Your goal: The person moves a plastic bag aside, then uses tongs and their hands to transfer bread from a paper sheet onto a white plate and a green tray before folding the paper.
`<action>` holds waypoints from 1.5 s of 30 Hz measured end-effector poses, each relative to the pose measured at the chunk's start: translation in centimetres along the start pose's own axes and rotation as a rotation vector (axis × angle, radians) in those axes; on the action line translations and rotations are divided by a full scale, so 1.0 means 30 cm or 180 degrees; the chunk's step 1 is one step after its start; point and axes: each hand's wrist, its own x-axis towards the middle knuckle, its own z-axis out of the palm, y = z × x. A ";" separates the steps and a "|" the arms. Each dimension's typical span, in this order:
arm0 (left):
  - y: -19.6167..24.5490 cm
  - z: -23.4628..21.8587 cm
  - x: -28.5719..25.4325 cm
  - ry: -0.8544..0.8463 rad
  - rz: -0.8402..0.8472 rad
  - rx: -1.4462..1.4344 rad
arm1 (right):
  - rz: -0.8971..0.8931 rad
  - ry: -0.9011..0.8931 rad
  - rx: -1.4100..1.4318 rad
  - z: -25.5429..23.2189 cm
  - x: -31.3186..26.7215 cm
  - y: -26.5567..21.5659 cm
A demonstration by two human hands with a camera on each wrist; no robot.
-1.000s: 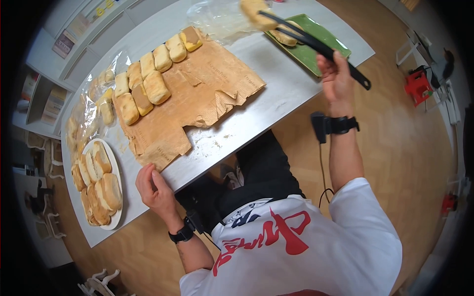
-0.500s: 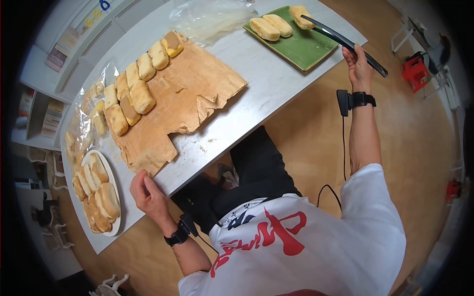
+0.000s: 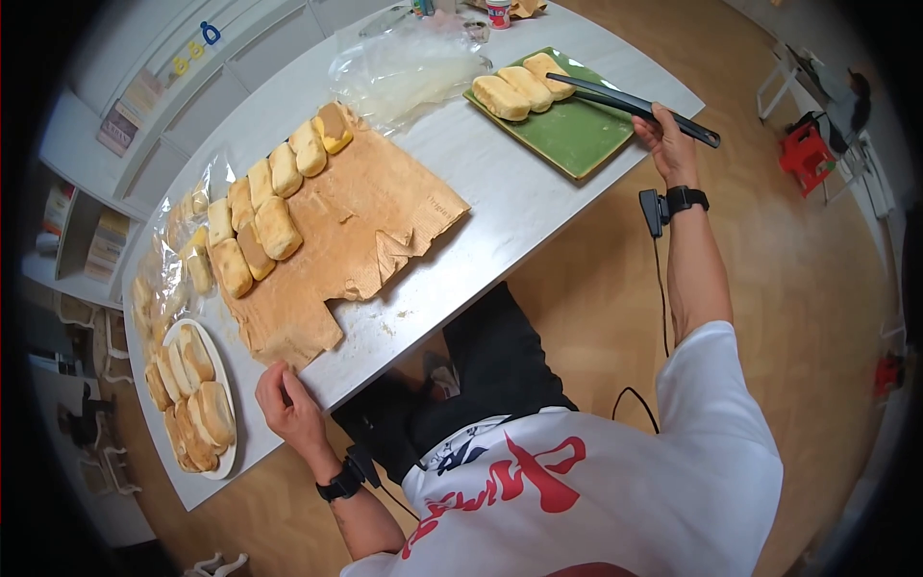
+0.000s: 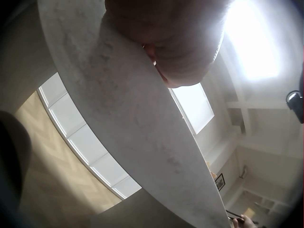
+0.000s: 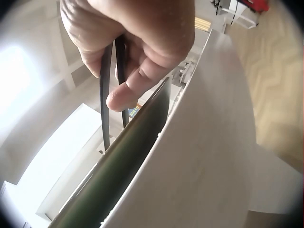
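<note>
The right hand (image 3: 670, 149) grips black tongs (image 3: 663, 115), whose tips lie at the rightmost of three bread rolls (image 3: 547, 75) on a green rectangular plate (image 3: 577, 144). In the right wrist view, fingers and thumb of the right hand (image 5: 142, 47) are round the two tong arms (image 5: 105, 99) above the green plate (image 5: 114, 166). The left hand (image 3: 291, 409) rests at the table's near edge, by the corner of torn brown paper (image 3: 365, 212), fingers loosely bent and holding nothing. In the left wrist view the left hand (image 4: 166, 38) is dark, its fingers mostly hidden.
Several rolls (image 3: 277, 229) stand in rows on the paper's left part. A white oval plate (image 3: 228, 438) of rolls sits at the left, beside bagged rolls (image 3: 154, 279). Behind lie a clear plastic bag (image 3: 409, 72) and a small cup (image 3: 498, 13).
The right hand has carried a roll with the tongs onto the green plate, beside two others, and the tong tips have moved left. The left hand has stayed near the paper's corner.
</note>
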 end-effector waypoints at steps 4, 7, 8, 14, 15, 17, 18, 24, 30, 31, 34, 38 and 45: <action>0.005 -0.005 -0.002 -0.0005 -0.0002 0.0017 | 0.0097 0.0104 -0.0098 0.019 -0.020 -0.032; 0.008 -0.003 0.001 -0.0011 -0.0030 -0.0026 | 0.0060 0.0152 -0.0198 0.029 -0.039 -0.052; 0.007 -0.003 -0.001 -0.0018 -0.0037 -0.0041 | 0.0030 0.0188 -0.0224 0.032 -0.046 -0.056; -0.003 -0.004 -0.002 0.0022 0.0038 -0.0044 | -0.0286 0.0391 -0.0575 0.079 -0.077 -0.123; -0.003 -0.003 -0.002 0.0035 0.0056 -0.0039 | -0.0381 0.0446 -0.0680 0.092 -0.079 -0.140; -0.006 -0.004 -0.004 0.0081 0.0079 -0.0041 | -0.0616 0.0571 -0.0714 0.116 -0.087 -0.174; -0.007 -0.004 -0.005 0.0094 0.0092 -0.0047 | -0.0724 0.0636 -0.0731 0.124 -0.088 -0.183; 0.001 -0.012 -0.004 0.0099 0.0063 -0.0089 | -0.0696 0.0661 -0.0237 0.132 -0.081 -0.047; -0.002 -0.012 -0.004 0.0132 0.0088 -0.0109 | -0.0487 0.0601 -0.0036 0.192 -0.092 0.043; -0.004 -0.012 -0.004 0.0139 0.0092 -0.0106 | -0.0494 0.0617 -0.0008 0.200 -0.093 0.051; 0.000 -0.012 -0.002 0.0140 0.0089 -0.0109 | -0.0535 0.0683 0.0052 0.224 -0.095 0.071; 0.007 -0.013 0.000 0.0125 0.0122 -0.0070 | -0.0597 0.0783 0.0054 0.257 -0.113 0.079; -0.001 -0.016 -0.004 0.0083 0.0088 -0.0108 | -0.0665 0.0785 0.0091 0.291 -0.122 0.076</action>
